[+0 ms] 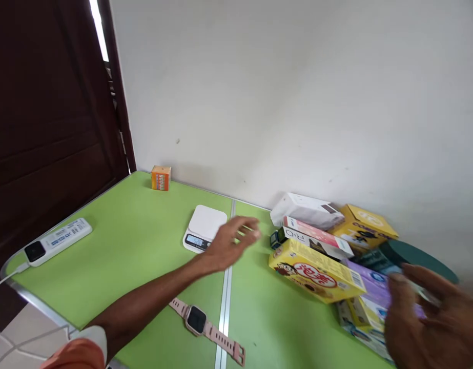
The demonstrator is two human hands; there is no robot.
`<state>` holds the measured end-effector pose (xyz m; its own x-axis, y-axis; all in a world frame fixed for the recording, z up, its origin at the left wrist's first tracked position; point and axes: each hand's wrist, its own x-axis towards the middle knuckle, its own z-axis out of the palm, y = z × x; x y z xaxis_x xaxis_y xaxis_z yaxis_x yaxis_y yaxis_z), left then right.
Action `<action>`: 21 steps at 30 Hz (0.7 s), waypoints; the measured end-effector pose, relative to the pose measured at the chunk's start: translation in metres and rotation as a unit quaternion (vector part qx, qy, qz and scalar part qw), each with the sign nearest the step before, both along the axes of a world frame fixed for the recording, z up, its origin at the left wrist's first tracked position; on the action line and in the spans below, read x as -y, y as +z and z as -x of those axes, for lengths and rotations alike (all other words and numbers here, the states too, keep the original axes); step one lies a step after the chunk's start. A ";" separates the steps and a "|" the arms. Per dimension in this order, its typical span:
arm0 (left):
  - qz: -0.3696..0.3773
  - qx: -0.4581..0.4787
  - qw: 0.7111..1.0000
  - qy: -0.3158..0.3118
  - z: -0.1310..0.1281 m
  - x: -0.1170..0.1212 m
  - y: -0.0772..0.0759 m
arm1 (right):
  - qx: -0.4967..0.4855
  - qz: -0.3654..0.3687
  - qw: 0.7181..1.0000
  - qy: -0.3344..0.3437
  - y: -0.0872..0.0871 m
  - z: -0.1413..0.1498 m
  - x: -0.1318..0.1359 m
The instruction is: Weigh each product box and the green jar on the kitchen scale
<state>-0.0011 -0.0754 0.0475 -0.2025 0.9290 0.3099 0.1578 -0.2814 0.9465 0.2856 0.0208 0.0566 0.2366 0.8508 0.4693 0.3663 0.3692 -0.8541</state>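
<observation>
My left hand [230, 243] reaches out over the green table [136, 246] with fingers stretched and apart, holding nothing, just right of a small white kitchen scale [203, 228]. My right hand [436, 318] is blurred at the lower right, fingers spread, in front of a pile of boxes; what it touches is unclear. The pile includes a yellow snack box [316, 271], a white-and-pink box [316, 237], a white box [305, 209], a yellow box [365, 225] and a purple box [369, 284].
A small orange box [161, 178] stands at the table's far edge by the wall. A white power strip [57, 241] lies at the left edge. A pink-strapped smartwatch [205, 328] lies near me. A dark door is at left.
</observation>
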 end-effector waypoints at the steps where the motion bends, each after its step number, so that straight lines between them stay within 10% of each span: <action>1: -0.026 0.001 0.997 0.075 0.027 -0.002 -0.004 | 0.051 -0.045 0.998 0.020 0.007 0.027 0.004; 6: -0.052 -0.043 0.883 0.464 0.171 -0.025 -0.039 | 0.122 -0.134 0.957 0.226 0.017 0.153 0.014; 9: 0.045 -0.063 0.810 0.581 0.241 -0.038 -0.063 | 0.121 -0.116 0.932 0.322 0.012 0.208 0.024; 14: 0.116 -0.112 0.834 0.528 0.298 -0.054 -0.089 | 0.116 0.019 0.888 0.444 0.002 0.294 0.020; 21: 0.144 -0.108 0.827 0.532 0.309 -0.083 -0.098 | 0.026 0.138 0.838 0.527 -0.031 0.430 0.000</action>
<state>-0.3097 0.0077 -0.0502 -0.9223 0.3014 0.2420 0.3449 0.3589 0.8673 -0.1440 0.0205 0.0253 -0.7287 0.6530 0.2064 0.0008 0.3023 -0.9532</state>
